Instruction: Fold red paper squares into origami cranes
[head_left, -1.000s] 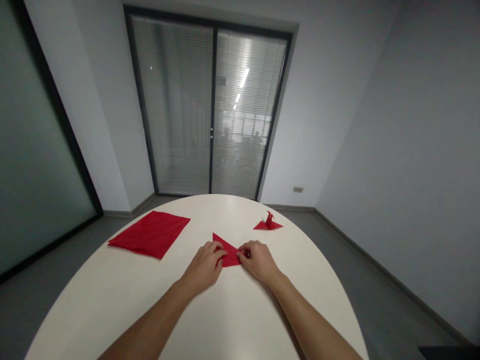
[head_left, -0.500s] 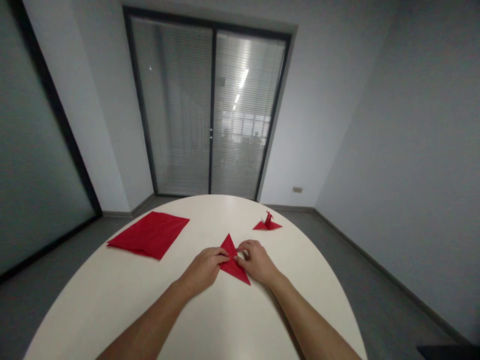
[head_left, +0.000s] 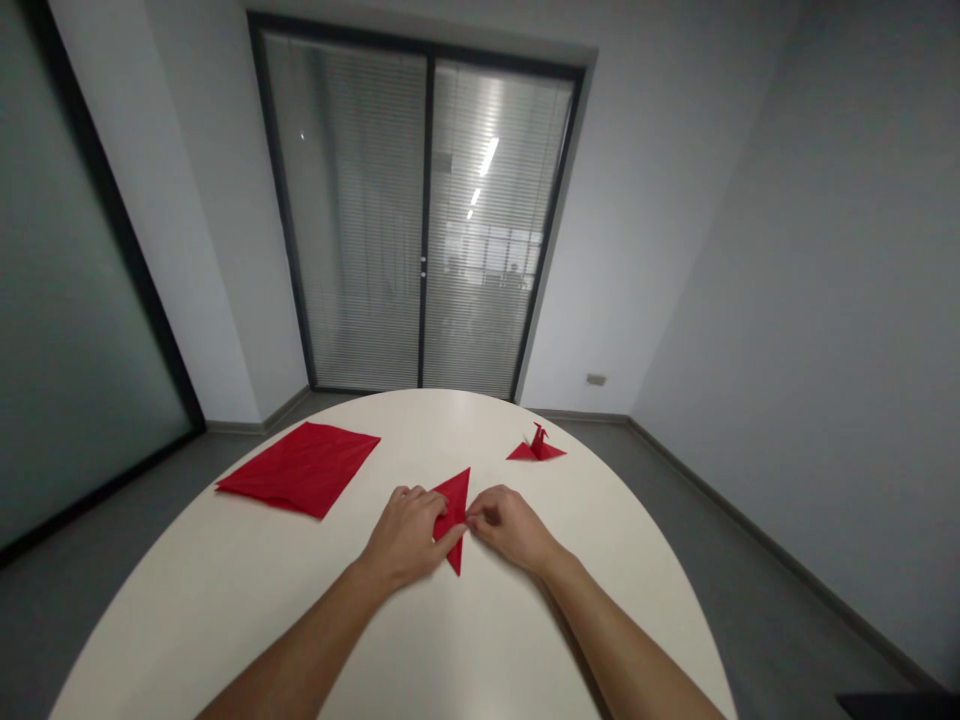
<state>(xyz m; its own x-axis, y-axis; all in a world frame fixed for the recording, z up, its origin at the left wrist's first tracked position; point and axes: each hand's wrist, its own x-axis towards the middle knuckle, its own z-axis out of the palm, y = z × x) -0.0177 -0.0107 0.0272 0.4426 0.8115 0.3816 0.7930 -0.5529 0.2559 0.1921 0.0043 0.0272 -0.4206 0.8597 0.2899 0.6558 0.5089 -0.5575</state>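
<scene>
A folded piece of red origami paper (head_left: pixel 455 497) lies on the table between my hands, one point facing away from me and another towards me. My left hand (head_left: pixel 406 530) holds it from the left, with the fingers over its left part and the thumb across its lower middle. At the right edge of the paper, my right hand (head_left: pixel 507 522) is closed in a pinch, thumb against index finger. The fold under my left fingers is hidden.
The round white table (head_left: pixel 420 650) carries a stack of red paper sheets (head_left: pixel 304 468) at the left. A finished red paper crane (head_left: pixel 538 447) stands at the far right. Behind the table is a glass door with blinds (head_left: pixel 424 220).
The folded paper has turned, its near point swinging left towards my left hand. My left thumb now reaches over it, and my right fingers have closed into a pinch at its edge.
</scene>
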